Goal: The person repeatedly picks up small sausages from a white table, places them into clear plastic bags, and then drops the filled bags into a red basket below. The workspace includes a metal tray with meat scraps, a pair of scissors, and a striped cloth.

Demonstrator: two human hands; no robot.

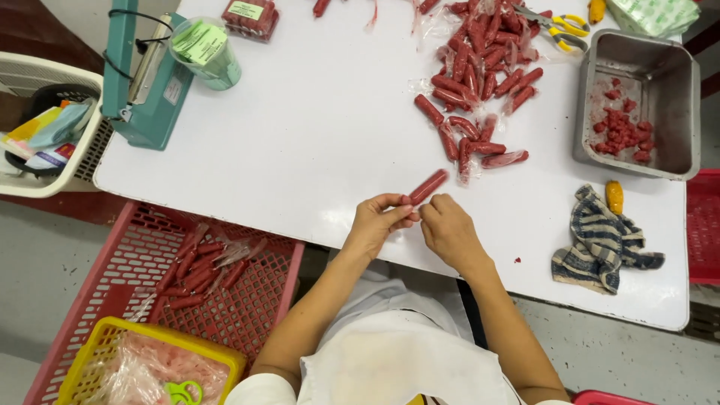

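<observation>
Holding one red sausage (pixel 428 186) between both hands over the white counter (pixel 300 150).

Left hand (pixel 375 221) and right hand (pixel 448 229) meet, fingertips pinched on the sausage's lower end, apparently peeling its clear wrapper. A pile of wrapped sausages (pixel 480 67) lies beyond; a red crate (pixel 120 300) sits lower left. Next likely needs a steady pull along the casing.

Sealed clear pack of red sausages (pixel 250 16) at the table's far edge, green rectangular label on top. Clear plastic cup (pixel 206 52) beside the teal sealer, stuffed with green paper labels. Small pale label (pixel 172 91) on the sealer's side. Stack of green-and-white printed packets (pixel 654 15) at the far right corner. Colourful flat packets (pixel 46 139) in the white basket, left. No screens or signs.
</observation>
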